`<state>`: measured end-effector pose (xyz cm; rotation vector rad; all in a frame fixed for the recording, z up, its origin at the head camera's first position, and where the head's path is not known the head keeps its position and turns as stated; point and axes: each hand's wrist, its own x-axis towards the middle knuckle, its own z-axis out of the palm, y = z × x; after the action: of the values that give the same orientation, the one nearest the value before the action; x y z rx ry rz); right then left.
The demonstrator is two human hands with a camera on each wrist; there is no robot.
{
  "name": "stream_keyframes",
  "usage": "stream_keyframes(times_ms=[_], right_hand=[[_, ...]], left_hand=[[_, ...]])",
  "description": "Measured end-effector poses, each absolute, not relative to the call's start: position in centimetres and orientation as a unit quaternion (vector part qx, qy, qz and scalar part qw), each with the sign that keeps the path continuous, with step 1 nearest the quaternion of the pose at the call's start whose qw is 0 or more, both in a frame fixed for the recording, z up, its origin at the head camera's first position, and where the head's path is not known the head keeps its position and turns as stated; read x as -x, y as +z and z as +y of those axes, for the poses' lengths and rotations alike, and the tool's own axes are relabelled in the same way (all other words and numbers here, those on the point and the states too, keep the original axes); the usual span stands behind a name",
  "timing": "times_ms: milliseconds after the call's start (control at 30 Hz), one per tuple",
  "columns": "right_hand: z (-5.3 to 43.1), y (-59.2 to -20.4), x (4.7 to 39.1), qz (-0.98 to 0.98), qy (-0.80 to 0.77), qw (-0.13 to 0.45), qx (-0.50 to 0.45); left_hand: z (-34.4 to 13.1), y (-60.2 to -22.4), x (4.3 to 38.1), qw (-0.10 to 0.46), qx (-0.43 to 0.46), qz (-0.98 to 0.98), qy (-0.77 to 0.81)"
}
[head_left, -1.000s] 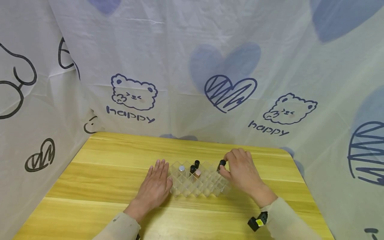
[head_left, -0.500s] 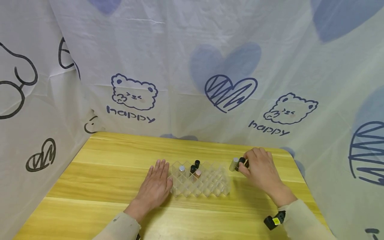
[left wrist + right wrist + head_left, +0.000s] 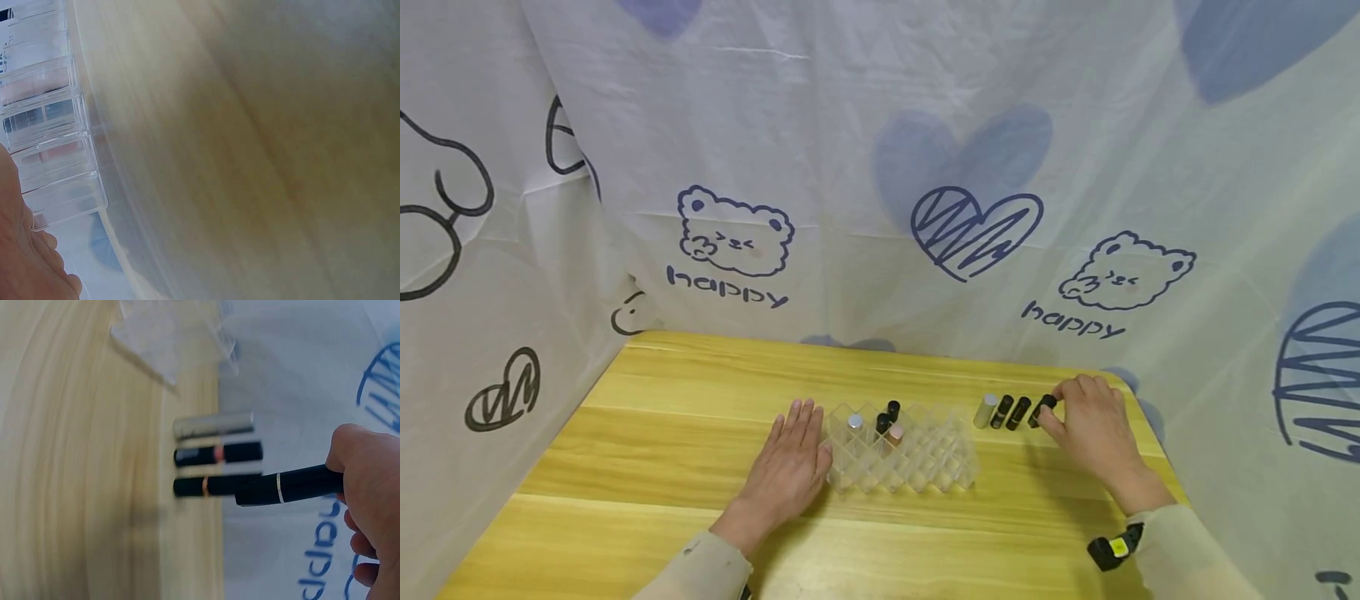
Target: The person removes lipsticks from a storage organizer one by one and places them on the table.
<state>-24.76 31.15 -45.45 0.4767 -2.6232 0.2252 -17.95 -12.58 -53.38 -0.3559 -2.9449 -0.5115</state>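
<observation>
My right hand (image 3: 1097,429) pinches a black lipstick tube (image 3: 259,490) with a thin silver band by one end, at the right end of a row. Beside it on the table stand a silver lipstick tube (image 3: 986,412), a black one with a pinkish band (image 3: 200,454) and a black one with a gold band (image 3: 190,486). To the left is a clear lipstick organizer (image 3: 917,479) with diamond-shaped slots. Several tubes sit in its left half, with a silver cap (image 3: 854,422), black caps and a pink cap (image 3: 895,433). My left hand (image 3: 786,475) lies flat against its left end, fingers straight.
The wood-grain table (image 3: 865,550) has its back edge against a white printed curtain (image 3: 850,167). More curtain hangs along the left and right sides. A black device (image 3: 1108,550) is strapped to the right wrist.
My right hand has moved right from the organizer's end, past the row of tubes, carrying the black lipstick tube. The standing tubes it hid are now uncovered. The left hand stays in place.
</observation>
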Motion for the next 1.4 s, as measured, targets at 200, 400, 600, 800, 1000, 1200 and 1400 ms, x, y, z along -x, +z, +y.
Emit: stream_keyframes(times_ms=[200,400,600,800,1000,1200,1400], right_hand=[[32.4,-46.6,25.3,-0.959,0.086,0.214,-0.162],[33.0,-47.8,26.1,-0.968,0.086,0.185,-0.149],[33.1,-48.7,26.8,-0.974,0.084,0.161,-0.137],[33.0,-49.2,27.3,-0.976,0.081,0.152,-0.132],[32.8,-49.5,27.7,-0.976,0.083,0.154,-0.128],[32.6,-49.9,27.8,-0.977,0.085,0.150,-0.128],[32.4,-50.0,27.9,-0.977,0.087,0.145,-0.127]], left_hand=[[-12.6,-53.3,17.9,0.063,0.116,-0.977,-0.169],[-12.6,-53.2,17.8,0.065,0.116,-0.977,-0.165],[-12.6,-53.1,17.8,0.065,0.116,-0.978,-0.161],[-12.6,-53.1,17.8,0.066,0.116,-0.978,-0.161],[-12.6,-53.1,17.8,0.065,0.118,-0.978,-0.162],[-12.6,-53.0,17.8,0.060,0.118,-0.978,-0.164],[-12.6,-53.1,17.8,0.059,0.116,-0.978,-0.163]])
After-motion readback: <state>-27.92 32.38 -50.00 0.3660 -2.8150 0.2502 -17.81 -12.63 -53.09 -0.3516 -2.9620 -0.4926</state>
